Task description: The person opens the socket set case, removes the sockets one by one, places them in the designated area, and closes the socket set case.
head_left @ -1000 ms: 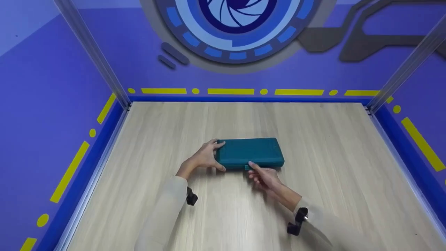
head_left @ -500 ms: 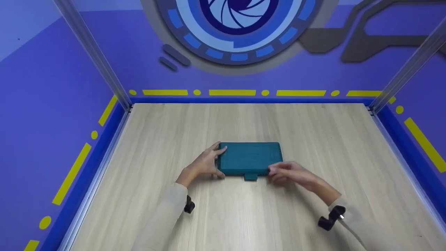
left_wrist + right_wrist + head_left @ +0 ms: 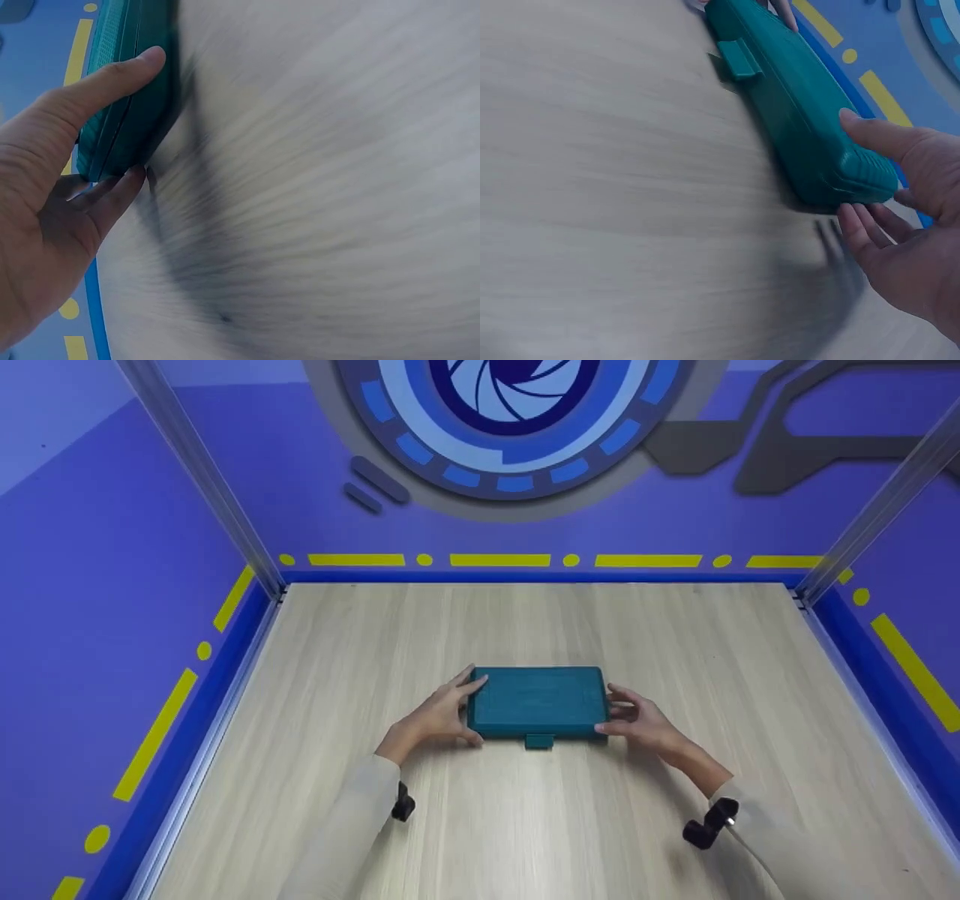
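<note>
Walls (image 3: pixel 487 536), blue-violet, three visible from where I stand, marked low down with yellow dashes and dots. Worktop (image 3: pixel 525 622), pale wood grain, its far edge along the back wall. Emblem (image 3: pixel 514 454), circular, blue and grey, printed on the back wall. Posts (image 3: pixel 199 472), metal, two, one rising at each far corner of the worktop. Sleeves (image 3: pixel 349 817), light beige, two, reaching in over the worktop's near part. Case (image 3: pixel 538 701), teal, oblong, closed along its seam; lies about midway between the worktop's left and right edges, well apart from the far edge. Left hand (image 3: pixel 439 712): thumb and fingers clamped round the case's left end, thumb at the near corner, one finger on top. Right hand (image 3: pixel 645 726): thumb on the near right corner, fingers slightly apart, curled about the right end. Wrist fittings (image 3: pixel 710 823), black, one per arm. Latch (image 3: pixel 539 741), teal, jutting from the middle of the case's near side.
</note>
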`<state>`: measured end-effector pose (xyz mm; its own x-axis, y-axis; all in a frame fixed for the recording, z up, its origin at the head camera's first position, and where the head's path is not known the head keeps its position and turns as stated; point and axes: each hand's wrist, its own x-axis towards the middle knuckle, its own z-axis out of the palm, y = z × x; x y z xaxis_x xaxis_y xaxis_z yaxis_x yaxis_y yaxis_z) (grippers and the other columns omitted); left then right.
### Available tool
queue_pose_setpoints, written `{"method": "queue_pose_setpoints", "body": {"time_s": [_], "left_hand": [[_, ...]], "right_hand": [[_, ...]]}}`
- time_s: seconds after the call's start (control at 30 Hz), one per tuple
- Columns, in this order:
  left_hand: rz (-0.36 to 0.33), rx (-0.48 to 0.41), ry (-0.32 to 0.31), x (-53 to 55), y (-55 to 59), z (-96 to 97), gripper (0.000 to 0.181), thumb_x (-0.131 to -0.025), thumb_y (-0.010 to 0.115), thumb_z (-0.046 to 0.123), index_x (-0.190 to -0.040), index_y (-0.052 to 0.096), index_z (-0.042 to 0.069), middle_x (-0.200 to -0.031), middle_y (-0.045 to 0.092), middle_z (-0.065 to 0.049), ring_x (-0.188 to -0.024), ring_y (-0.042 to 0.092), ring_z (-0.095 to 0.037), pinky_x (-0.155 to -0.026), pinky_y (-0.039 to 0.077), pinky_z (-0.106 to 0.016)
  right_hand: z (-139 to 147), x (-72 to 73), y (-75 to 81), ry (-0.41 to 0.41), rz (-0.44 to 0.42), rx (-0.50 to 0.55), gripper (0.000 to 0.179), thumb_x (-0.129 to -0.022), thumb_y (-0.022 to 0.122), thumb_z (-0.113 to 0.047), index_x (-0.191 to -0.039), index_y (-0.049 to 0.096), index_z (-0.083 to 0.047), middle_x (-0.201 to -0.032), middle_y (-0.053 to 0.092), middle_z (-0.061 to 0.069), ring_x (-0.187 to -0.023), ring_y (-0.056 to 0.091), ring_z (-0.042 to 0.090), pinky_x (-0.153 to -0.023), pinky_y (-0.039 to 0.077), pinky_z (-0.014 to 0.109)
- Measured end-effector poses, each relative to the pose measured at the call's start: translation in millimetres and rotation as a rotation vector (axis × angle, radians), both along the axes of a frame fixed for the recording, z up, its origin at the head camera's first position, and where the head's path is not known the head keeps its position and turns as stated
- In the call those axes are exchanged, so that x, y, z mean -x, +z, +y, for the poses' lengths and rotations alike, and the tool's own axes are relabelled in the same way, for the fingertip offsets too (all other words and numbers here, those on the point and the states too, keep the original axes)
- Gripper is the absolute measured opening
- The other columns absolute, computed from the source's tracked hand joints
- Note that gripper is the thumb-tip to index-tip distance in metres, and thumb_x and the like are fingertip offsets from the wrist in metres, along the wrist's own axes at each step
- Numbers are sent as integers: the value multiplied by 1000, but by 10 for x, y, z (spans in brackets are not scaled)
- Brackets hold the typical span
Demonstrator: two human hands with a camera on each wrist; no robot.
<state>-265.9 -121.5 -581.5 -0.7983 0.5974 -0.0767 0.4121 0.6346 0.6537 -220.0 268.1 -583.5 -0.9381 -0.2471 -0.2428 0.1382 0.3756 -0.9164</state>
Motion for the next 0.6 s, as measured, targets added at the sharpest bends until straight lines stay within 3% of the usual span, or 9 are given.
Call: {"method": "queue_pose_setpoints", "body": {"time_s": [0.13,0.3,0.47,0.6], "left_hand": [[22,-1,1,4,0,-35,112,-70,96,31,-160,33,10,-170,15,-23,-150,37,-43,-116,41,-51],[37,-19,3,57,14,-26,108,-69,97,32,-157,39,9,-169,22,-22,-153,31,-42,-117,40,-51],[-43,-77,11,110,44,-23,102,-72,95,31,-157,41,10,-169,22,-21,-152,31,-42,-118,39,-52],[-120,-123,18,136,73,-53,96,-78,90,34,-158,40,14,-170,21,-20,-154,30,-42,-117,39,-55]], "right_hand": [[-101,15,-43,6,12,-54,91,-88,81,-18,-158,27,7,-154,40,30,-135,50,43,-108,46,48],[-119,15,-44,31,82,-132,93,-83,85,-12,-156,31,8,-150,41,32,-134,51,47,-110,45,56],[-73,10,-19,40,122,-145,94,-84,84,-12,-158,28,6,-151,38,34,-139,45,54,-113,40,61],[-39,9,-28,18,177,-99,89,-88,82,-16,-159,32,1,-161,33,29,-146,37,52,-114,40,60]]}}
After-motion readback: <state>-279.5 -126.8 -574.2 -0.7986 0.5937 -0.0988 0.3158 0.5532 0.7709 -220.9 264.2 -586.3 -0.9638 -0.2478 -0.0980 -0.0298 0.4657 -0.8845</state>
